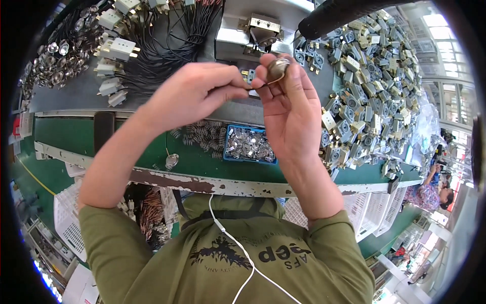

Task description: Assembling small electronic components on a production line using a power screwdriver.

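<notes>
Between the thumb and fingers of my right hand (291,109) is a round, shiny metal capsule (276,69), raised in front of the bench fixture. A thin copper-coloured stem runs from it toward my left hand (195,93). The left thumb and forefinger pinch the end of that stem; the exact tip is hidden by the fingers. Below my hands stands a small blue tray (249,161) of little metal pieces. Beside it lies a heap of coil springs (200,134). A similar loose capsule (172,161) rests on the green bench top, nearer to me.
A metal fixture (263,33) stands behind my hands, with a thick black tube (344,17) at its right. Grey switch-like housings (357,91) are heaped at the right. White blocks with black wires (174,53) and a pile of metal capsules (58,61) lie at the left. A person (430,195) sits far right.
</notes>
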`<action>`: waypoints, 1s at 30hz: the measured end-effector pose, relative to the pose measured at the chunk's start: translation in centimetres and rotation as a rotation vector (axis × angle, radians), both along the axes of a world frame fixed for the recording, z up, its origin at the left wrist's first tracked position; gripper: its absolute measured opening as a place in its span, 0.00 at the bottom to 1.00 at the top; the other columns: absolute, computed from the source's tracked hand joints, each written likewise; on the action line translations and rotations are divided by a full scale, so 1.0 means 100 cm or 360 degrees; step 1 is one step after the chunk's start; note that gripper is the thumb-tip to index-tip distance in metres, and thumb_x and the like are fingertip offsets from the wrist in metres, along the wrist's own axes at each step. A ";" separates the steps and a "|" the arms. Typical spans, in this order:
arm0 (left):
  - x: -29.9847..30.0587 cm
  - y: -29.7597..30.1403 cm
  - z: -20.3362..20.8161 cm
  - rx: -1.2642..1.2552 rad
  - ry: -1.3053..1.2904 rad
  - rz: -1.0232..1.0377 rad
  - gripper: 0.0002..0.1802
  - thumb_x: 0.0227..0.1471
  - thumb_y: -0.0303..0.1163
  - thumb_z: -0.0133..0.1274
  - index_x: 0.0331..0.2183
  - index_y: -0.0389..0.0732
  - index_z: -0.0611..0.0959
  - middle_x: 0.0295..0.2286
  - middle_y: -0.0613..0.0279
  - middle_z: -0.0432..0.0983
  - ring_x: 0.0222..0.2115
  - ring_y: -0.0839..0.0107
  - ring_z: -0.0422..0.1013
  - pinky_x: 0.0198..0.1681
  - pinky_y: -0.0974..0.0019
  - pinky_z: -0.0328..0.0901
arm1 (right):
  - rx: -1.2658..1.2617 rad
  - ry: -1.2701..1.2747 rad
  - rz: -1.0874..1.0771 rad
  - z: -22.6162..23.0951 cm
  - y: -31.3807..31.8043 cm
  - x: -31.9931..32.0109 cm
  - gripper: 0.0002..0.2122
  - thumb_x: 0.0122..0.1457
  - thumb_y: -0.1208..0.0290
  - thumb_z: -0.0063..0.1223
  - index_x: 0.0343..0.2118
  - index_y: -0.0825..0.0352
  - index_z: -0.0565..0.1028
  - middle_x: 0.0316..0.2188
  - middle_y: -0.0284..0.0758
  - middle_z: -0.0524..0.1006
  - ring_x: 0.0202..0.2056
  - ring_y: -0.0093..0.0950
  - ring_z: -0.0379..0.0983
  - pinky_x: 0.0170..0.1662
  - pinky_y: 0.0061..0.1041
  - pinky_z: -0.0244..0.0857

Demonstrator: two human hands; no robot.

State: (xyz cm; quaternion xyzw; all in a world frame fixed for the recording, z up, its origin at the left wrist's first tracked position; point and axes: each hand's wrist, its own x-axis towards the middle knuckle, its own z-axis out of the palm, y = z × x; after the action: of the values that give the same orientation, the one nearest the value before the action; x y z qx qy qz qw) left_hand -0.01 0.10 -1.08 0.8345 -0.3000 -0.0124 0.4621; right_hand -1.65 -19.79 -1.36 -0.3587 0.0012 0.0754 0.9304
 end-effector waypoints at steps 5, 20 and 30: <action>0.007 0.008 0.003 0.0537 -0.0685 -0.0025 0.05 0.53 0.29 0.58 0.34 0.40 0.79 0.27 0.60 0.75 0.33 0.59 0.75 0.37 0.58 0.70 | -0.0456 0.0033 0.0043 -0.008 -0.026 0.010 0.14 0.74 0.67 0.45 0.52 0.73 0.73 0.47 0.47 0.79 0.44 0.33 0.80 0.48 0.31 0.76; -0.007 -0.003 0.000 0.0637 -0.0771 -0.0051 0.11 0.53 0.36 0.62 0.29 0.42 0.76 0.23 0.63 0.71 0.29 0.62 0.74 0.36 0.59 0.69 | -0.1825 -0.0549 0.0416 0.002 -0.045 -0.008 0.19 0.62 0.76 0.64 0.56 0.68 0.77 0.40 0.31 0.81 0.42 0.18 0.77 0.48 0.20 0.72; 0.000 -0.006 -0.005 0.0684 -0.0717 -0.0164 0.13 0.52 0.40 0.62 0.29 0.42 0.78 0.22 0.62 0.73 0.28 0.62 0.74 0.33 0.58 0.67 | -0.1878 -0.0500 0.1194 0.006 -0.057 0.025 0.17 0.65 0.70 0.61 0.55 0.68 0.78 0.38 0.30 0.82 0.39 0.15 0.73 0.45 0.21 0.71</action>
State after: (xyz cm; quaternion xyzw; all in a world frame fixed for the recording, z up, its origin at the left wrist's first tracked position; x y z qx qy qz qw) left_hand -0.05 -0.50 -1.62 0.8785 -0.4271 0.0861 0.1959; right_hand 0.81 -25.49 -0.77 -0.7849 -0.2157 0.3245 0.4817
